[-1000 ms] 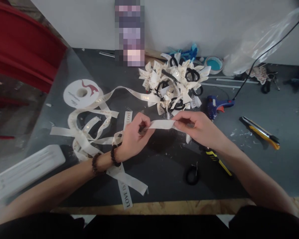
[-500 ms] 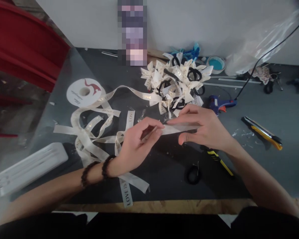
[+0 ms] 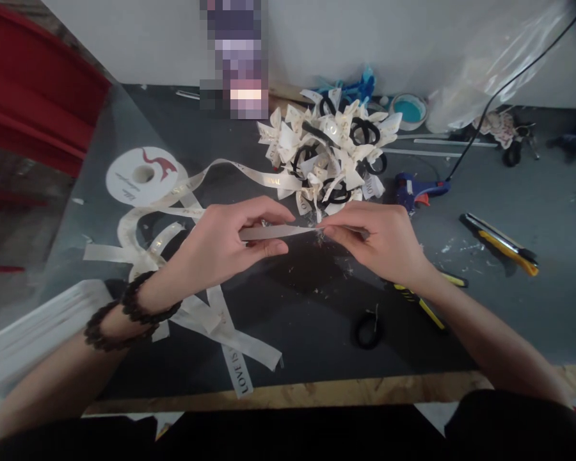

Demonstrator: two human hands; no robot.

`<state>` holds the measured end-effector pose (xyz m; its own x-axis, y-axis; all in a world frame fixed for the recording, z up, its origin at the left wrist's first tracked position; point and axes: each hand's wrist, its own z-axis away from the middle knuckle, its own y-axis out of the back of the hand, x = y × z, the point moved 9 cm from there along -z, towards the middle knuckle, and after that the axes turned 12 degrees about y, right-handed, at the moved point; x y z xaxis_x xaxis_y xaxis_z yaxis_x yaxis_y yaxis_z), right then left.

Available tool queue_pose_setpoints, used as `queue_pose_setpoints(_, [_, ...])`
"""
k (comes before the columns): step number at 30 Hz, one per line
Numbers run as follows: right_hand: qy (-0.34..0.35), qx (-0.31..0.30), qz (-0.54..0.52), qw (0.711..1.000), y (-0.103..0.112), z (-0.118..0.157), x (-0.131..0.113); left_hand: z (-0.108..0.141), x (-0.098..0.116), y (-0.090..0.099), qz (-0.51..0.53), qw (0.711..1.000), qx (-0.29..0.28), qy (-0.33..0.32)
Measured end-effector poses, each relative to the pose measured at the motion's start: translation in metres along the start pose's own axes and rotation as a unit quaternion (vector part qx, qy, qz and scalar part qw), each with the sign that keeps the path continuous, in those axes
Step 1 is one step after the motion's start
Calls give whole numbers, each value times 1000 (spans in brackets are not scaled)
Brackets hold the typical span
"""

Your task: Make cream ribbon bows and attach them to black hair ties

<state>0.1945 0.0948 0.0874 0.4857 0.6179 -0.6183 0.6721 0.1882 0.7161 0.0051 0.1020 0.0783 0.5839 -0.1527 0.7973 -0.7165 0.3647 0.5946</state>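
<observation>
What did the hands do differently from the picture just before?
The left hand unpinched and moved left and forward; the ribbon strip lies between its thumb and fingers. The right hand closed, pinching the strip. The ribbon spool, glue gun and utility knife stayed put.

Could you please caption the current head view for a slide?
Right hand pinches a pale ribbon strip reaching into the open left hand, near bows.

Red chair (image 3: pixel 38 77) beside grey table (image 3: pixel 513 320)
</observation>
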Motion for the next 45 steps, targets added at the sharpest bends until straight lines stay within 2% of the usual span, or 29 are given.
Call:
queue_pose_setpoints(2, [1,-8,-4,1000,-2,0,1,0,-3,-3,-9,1000,-11,17])
queue_pose_setpoints(6, [6,-5,-21,1000,-5,1,1,1,-8,-10,4,996,-66,57])
queue_pose_setpoints(11, [-30,-21,-1,999,-23,8,5,-4,-15,-2,-39,996,-78,23])
queue_pose_setpoints(14, [-68,-68,-34,995,-39,11,10,-8,-30,-9,-17,987,-155,47])
queue_pose_setpoints(16, [-97,-93,-104,985,-47,12,14,-6,-37,-17,9,971,-229,65])
queue_pose_setpoints(18, [-116,-112,-169,972,-50,13,16,-5,-39,-17,19,963,-259,66])
queue_pose_setpoints(21, [-114,-112,-168,973,-45,10,20,-10,-39,-2,-13,975,-219,42])
queue_pose_setpoints(25, [-97,-68,-122,986,-31,7,26,-15,-38,18,-64,985,-160,4])
queue_pose_setpoints(30, [-109,-43,-172,978,-32,9,31,-14,-36,33,-50,996,-67,17])
queue_pose_setpoints(33, [-105,-27,-177,978,-33,10,32,-11,-29,34,-40,998,-43,16])
queue_pose_setpoints(38, [-107,9,-102,989,-28,14,31,-11,-20,38,-37,999,-12,4])
queue_pose_setpoints(41, [-84,30,-97,991,-23,13,22,-9,-16,40,-7,1000,13,-7])
queue_pose_setpoints(45, [-50,57,-87,993,-17,11,13,-3,-6,32,-13,998,35,-51])
